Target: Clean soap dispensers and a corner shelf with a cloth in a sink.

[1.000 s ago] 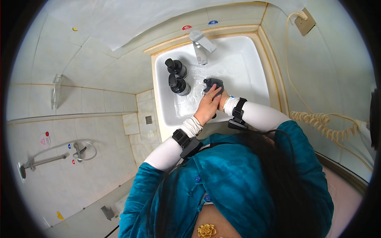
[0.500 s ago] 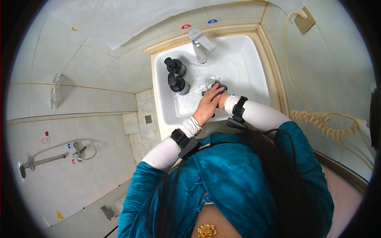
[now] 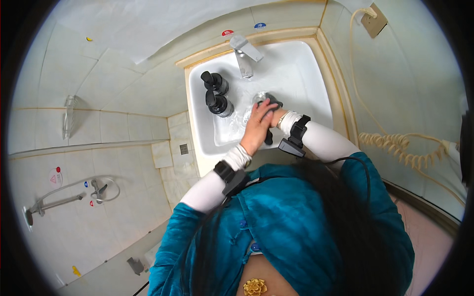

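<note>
Both hands are together over the white sink. My left hand lies across the front of the right, its fingers stretched out and slightly apart over a wet black thing. My right hand is closed around that thing, with most of its fingers hidden behind the left hand. Black parts show above the hands and below them; its kind I cannot make out. Two black pump bottles stand upright in the sink, left of my hands.
A silver faucet stands at the sink's back edge, above splashing water. To the right hang a coiled cream cord and a wall socket. A shower set is on the left wall. Dark straps with small boxes circle my wrists.
My hands have shifted slightly over the black thing, and more of its lower end shows below them. The view has moved a little; the bottles stay put.
</note>
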### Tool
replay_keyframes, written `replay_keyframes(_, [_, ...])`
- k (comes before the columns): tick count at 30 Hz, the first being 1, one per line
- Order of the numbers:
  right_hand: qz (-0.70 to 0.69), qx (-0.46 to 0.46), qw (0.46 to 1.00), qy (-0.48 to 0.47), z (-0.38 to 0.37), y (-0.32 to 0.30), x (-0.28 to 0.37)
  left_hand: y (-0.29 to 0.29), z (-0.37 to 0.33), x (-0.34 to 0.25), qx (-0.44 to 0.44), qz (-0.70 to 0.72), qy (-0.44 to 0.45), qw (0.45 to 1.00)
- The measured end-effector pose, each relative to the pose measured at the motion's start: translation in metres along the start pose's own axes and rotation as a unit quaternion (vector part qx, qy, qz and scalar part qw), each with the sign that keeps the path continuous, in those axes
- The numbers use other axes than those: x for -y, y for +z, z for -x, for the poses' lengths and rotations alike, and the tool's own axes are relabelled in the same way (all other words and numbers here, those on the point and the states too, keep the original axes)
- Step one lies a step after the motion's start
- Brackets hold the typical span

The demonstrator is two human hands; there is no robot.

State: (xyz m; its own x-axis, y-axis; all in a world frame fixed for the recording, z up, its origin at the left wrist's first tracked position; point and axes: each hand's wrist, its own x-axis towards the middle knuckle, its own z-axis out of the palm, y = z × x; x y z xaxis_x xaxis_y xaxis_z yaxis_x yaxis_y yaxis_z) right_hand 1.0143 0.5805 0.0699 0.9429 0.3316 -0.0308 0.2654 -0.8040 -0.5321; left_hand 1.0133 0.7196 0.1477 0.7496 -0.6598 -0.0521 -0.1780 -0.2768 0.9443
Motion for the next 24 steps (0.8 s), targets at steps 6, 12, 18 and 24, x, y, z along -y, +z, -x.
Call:
replay_keyframes(6, [0.099,-0.088,0.991,0.012,0.002,-0.028,0.076,-0.047,-0.023,0.043,-0.044,0.339,-0.246,0.907])
replay_keyframes(12, [-0.381,-0.112,0.848,0.35,0.002,-0.015,-0.006,-0.04,-0.016,0.026,-0.031,0.525,-0.283,0.802])
replay_keyframes(18, [-0.29,-0.106,0.884,0.351,0.018,-0.022,-0.063,-0.046,-0.009,0.089,-0.127,0.425,-0.357,0.822])
replay_keyframes(24, [-0.018,-0.049,0.942,0.331,0.014,-0.002,-0.029,-0.046,-0.002,0.076,-0.057,0.453,-0.386,0.801])
